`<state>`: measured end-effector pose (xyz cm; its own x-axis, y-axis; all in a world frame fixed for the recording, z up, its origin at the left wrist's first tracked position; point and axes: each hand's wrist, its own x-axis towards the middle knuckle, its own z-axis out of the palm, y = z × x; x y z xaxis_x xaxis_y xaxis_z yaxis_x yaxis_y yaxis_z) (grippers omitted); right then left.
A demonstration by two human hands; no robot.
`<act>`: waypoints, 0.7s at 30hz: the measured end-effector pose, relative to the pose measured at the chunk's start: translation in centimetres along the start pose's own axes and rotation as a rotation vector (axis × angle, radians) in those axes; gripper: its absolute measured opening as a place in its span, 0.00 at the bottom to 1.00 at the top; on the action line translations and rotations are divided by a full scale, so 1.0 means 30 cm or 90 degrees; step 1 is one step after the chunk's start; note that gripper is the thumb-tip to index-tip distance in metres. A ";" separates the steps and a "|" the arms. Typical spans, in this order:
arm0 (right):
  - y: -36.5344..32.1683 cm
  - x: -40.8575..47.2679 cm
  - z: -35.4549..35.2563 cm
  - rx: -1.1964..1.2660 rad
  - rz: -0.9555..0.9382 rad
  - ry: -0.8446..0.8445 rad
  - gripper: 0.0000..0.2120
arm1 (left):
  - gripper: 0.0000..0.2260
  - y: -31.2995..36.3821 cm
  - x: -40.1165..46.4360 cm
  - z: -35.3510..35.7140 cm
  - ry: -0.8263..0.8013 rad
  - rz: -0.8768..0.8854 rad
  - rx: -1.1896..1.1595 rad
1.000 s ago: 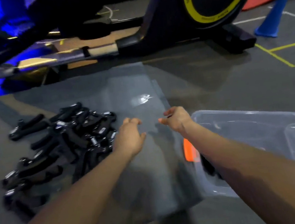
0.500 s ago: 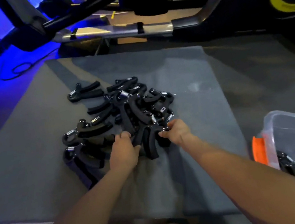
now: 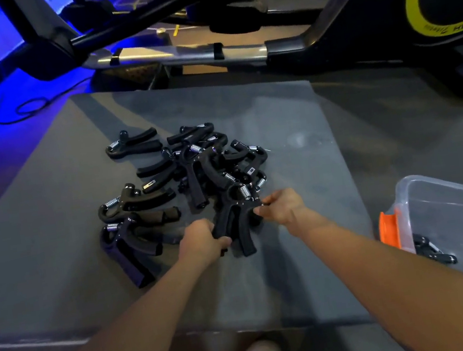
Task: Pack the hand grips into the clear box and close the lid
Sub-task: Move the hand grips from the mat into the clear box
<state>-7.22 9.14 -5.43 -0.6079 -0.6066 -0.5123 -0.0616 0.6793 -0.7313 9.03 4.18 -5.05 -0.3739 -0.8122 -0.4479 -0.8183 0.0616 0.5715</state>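
The grips [image 3: 192,178] lie heaped on a grey mat [image 3: 297,166]: black Y-shaped handles with foam-like sleeves and bright steel coil springs. At the heap's near edge the left hand [image 3: 204,243] curls its fingers round one handle of a grip, and the right hand [image 3: 283,206] pinches the spring end of the same cluster. The clear plastic box [image 3: 448,204] stands well to the right, lidless, an orange latch [image 3: 390,229] on its end and one grip [image 3: 432,251] inside. Behind, an exercise bike [image 3: 352,24] carries a yellow ring lettered "MBH".
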 end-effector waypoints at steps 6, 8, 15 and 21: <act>-0.055 -0.176 -0.105 0.289 0.030 -0.082 0.11 | 0.11 0.124 -0.107 -0.023 0.013 0.034 -0.129; -0.071 -0.235 -0.156 0.321 0.021 -0.090 0.11 | 0.11 0.190 -0.144 -0.035 0.032 0.059 -0.137; -0.067 -0.354 -0.457 0.284 -0.042 0.018 0.13 | 0.13 0.491 -0.230 0.038 0.039 0.177 -0.163; 0.091 -0.350 -0.801 0.119 -0.076 0.170 0.17 | 0.17 0.802 -0.330 0.281 -0.020 0.248 -0.145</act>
<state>-20.03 27.30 8.77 -0.7921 -0.5314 -0.3003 -0.0139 0.5075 -0.8615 -10.62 18.59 7.34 -0.6506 -0.7357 -0.1885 -0.4991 0.2271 0.8363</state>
